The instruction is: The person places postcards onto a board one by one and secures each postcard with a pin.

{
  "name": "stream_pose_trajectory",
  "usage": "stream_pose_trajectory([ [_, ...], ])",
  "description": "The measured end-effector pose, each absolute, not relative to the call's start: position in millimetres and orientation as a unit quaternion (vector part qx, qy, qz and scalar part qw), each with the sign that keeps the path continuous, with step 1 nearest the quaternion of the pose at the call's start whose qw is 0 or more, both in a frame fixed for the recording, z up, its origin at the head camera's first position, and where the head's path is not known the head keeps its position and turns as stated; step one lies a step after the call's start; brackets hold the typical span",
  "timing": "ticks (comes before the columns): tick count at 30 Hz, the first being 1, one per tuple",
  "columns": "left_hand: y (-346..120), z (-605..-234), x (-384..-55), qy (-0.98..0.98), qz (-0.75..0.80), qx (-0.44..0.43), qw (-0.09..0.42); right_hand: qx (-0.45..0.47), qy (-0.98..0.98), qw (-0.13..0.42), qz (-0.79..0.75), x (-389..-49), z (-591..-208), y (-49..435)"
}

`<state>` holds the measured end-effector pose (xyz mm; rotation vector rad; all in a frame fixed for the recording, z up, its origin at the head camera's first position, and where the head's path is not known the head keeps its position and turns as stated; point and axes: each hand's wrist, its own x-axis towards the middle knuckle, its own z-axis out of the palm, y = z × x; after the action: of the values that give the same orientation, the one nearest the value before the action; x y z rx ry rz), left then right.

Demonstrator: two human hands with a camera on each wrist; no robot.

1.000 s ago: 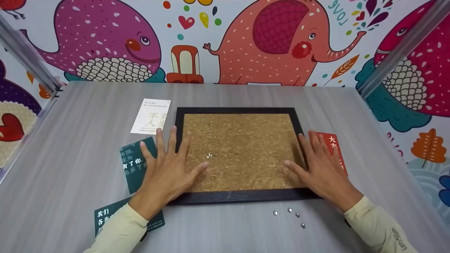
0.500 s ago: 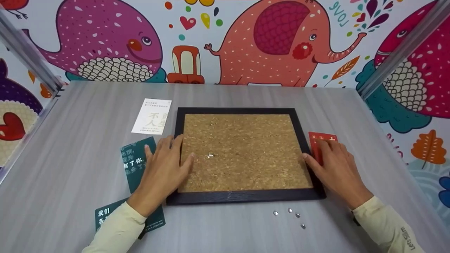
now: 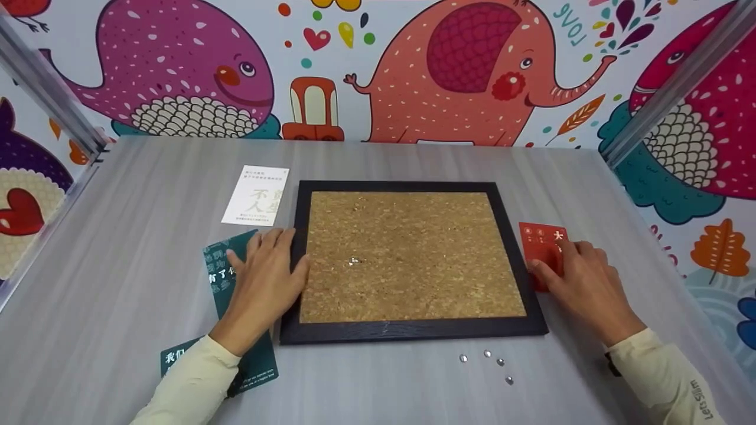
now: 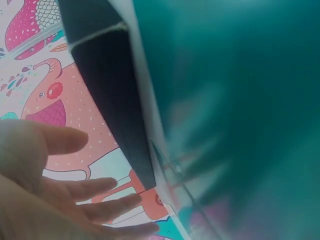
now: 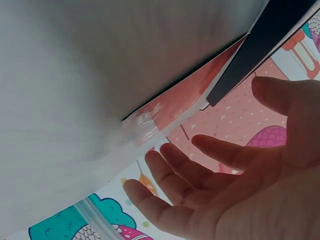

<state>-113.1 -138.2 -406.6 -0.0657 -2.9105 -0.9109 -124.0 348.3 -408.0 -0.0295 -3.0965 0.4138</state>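
Note:
A cork board (image 3: 407,254) with a black frame lies on the table in the head view. Just left of it, my left hand (image 3: 263,283) hovers with loosely extended fingers, partly covering a dark green card (image 3: 217,254). To the right of the frame, my right hand (image 3: 585,286) is over a red card (image 3: 538,239); its fingers are gently bent and it covers the card's lower right part. The right wrist view shows the right hand (image 5: 215,185) with nothing between its fingers and the red card (image 5: 185,102) beyond them. In the left wrist view the left hand (image 4: 65,185) is likewise bare.
A white card (image 3: 254,195) lies beyond the left hand. Another green card (image 3: 260,369) lies partly under the left forearm in this view. Several small shiny studs (image 3: 463,358) are scattered in front of the board. A patterned wall (image 3: 472,59) stands behind the table.
Both hands have drawn outward from the board, the left to the left and the right to the right, onto the red card's area. The board and cards stay in place.

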Motion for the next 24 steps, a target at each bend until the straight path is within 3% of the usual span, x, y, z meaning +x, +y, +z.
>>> stream_pose_trajectory([
  [9, -140, -405, -114, -0.947, -0.322, -0.012, -0.008, -0.032, -0.992, -0.025, 0.118, -127, -411, 363],
  [24, -141, -405, -110, -0.934, -0.353, -0.013, -0.054, -0.069, -0.992, -0.046, 0.1, -134, -410, 376],
])
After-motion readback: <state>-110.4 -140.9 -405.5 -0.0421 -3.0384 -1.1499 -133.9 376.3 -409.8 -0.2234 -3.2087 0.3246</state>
